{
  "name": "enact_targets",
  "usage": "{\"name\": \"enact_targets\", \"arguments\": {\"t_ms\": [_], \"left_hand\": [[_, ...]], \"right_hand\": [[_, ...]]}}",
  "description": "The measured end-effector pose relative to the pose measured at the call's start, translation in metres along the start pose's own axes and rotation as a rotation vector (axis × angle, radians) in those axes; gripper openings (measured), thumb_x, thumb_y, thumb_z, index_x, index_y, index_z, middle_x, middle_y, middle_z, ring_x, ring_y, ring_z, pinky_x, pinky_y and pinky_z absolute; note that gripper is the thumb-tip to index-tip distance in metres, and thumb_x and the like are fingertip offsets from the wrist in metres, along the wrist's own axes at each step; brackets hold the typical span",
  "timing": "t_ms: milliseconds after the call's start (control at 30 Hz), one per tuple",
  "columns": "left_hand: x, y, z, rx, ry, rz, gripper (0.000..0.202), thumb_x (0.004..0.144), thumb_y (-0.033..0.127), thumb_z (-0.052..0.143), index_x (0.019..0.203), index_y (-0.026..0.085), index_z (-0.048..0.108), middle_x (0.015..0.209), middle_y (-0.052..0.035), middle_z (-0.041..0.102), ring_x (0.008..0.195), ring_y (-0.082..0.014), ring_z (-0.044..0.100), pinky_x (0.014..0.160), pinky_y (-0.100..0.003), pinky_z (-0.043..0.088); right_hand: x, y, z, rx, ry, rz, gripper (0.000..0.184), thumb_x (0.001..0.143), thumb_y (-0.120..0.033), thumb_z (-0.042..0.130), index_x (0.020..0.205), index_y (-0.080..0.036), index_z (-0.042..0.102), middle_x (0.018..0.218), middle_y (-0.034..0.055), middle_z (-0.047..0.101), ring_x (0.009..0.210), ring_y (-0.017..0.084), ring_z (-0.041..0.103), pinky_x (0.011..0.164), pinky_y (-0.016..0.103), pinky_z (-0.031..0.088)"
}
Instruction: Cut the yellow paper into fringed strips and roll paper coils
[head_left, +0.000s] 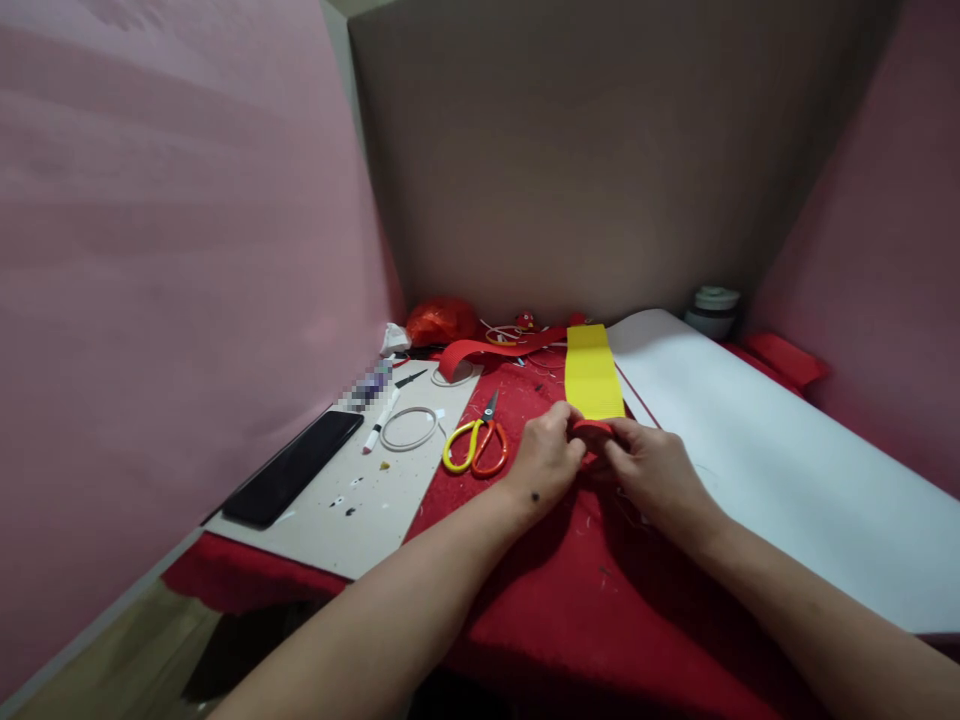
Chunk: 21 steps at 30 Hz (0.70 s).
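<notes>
Between my two hands is a small red piece, rounded along its top edge, that looks like felt or foam. My left hand (546, 452) pinches the left side of this red piece (592, 430), and my right hand (654, 470) grips its right side. Just beyond my fingers lies a flat yellow strip (592, 372), its near end behind the red piece. To the left of my left hand, scissors (480, 440) with one yellow and one red handle rest on the red cloth. A curling red strip (495, 348) lies farther back.
A grey board (322, 530) at left bears a black phone (296, 468), a white marker (379, 425), a coil of cord (409, 428) and small scraps. A white board (750, 430) covers the right side. A red plastic bag (442, 322) and a lidded jar (712, 312) stand at the back.
</notes>
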<state>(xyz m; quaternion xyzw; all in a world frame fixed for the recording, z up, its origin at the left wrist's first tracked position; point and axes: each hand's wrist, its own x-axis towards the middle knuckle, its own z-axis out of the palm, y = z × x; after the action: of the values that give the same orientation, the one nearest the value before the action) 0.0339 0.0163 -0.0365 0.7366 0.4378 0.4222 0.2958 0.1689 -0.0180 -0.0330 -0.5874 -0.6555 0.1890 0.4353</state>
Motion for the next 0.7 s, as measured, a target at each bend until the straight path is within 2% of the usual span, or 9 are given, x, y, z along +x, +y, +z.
{"name": "enact_targets", "arguments": {"t_ms": [67,167,233,300,367,500,700], "left_hand": [[0.0009,-0.0002,0.0,-0.018,0.012,0.029,0.014,0.069,0.007,0.051,0.078,0.017,0.056,0.067,0.0017,0.059,0.061,-0.0106,0.054,0.059,-0.021,0.044],[0.002,0.0009,-0.0003,-0.187,-0.011,-0.115,0.008,0.07,0.012,0.052,0.076,0.017,0.054,0.063,0.0024,0.058,0.053,-0.01,0.054,0.051,-0.02,0.043],[0.0018,0.0028,-0.0009,-0.204,-0.049,-0.172,0.009,0.069,0.012,0.052,0.076,0.016,0.054,0.061,0.0026,0.058,0.05,-0.0098,0.053,0.049,-0.02,0.042],[0.0014,0.0048,-0.0017,-0.115,-0.035,-0.12,0.013,0.067,0.009,0.051,0.077,0.016,0.057,0.063,0.0019,0.059,0.054,-0.0102,0.054,0.052,-0.02,0.043],[0.0013,0.0058,-0.0022,-0.038,0.019,-0.053,0.014,0.067,0.009,0.051,0.076,0.017,0.059,0.066,0.0009,0.061,0.059,-0.0107,0.055,0.056,-0.02,0.043],[0.0023,0.0039,-0.0018,-0.071,0.012,-0.07,0.004,0.071,0.017,0.055,0.072,0.017,0.058,0.064,0.0009,0.061,0.057,-0.011,0.055,0.053,-0.02,0.042],[0.0023,0.0052,-0.0031,0.005,0.022,-0.062,0.006,0.072,0.017,0.056,0.075,0.018,0.061,0.064,0.0008,0.062,0.054,-0.0107,0.055,0.053,-0.02,0.041]], "right_hand": [[0.0004,-0.0019,0.0005,0.106,-0.024,0.025,0.022,0.078,-0.021,0.049,0.085,-0.015,0.069,0.072,0.0074,0.071,0.061,0.02,0.067,0.058,0.031,0.052],[0.0006,-0.0042,0.001,0.316,-0.064,0.066,0.026,0.082,-0.024,0.045,0.093,-0.015,0.066,0.077,0.0072,0.071,0.059,0.018,0.067,0.058,0.029,0.053],[0.0005,-0.0052,0.0012,0.196,-0.038,0.024,0.024,0.081,-0.021,0.046,0.088,-0.015,0.067,0.074,0.0069,0.07,0.06,0.018,0.066,0.058,0.028,0.051],[0.0003,-0.0058,0.001,-0.01,0.018,-0.037,0.022,0.079,-0.018,0.047,0.08,-0.015,0.068,0.069,0.0069,0.069,0.06,0.018,0.064,0.059,0.028,0.049],[0.0,-0.0061,0.0005,-0.1,0.057,-0.068,0.021,0.079,-0.016,0.047,0.078,-0.015,0.068,0.068,0.007,0.069,0.06,0.018,0.063,0.06,0.028,0.048],[-0.0002,-0.0057,-0.0002,-0.012,0.045,-0.049,0.023,0.082,-0.016,0.045,0.079,-0.017,0.068,0.07,0.0054,0.07,0.062,0.017,0.064,0.059,0.026,0.048],[0.0014,-0.0024,0.0003,-0.024,0.058,-0.043,0.023,0.081,-0.015,0.048,0.076,-0.017,0.07,0.07,0.0065,0.071,0.062,0.018,0.065,0.059,0.027,0.05]]}}
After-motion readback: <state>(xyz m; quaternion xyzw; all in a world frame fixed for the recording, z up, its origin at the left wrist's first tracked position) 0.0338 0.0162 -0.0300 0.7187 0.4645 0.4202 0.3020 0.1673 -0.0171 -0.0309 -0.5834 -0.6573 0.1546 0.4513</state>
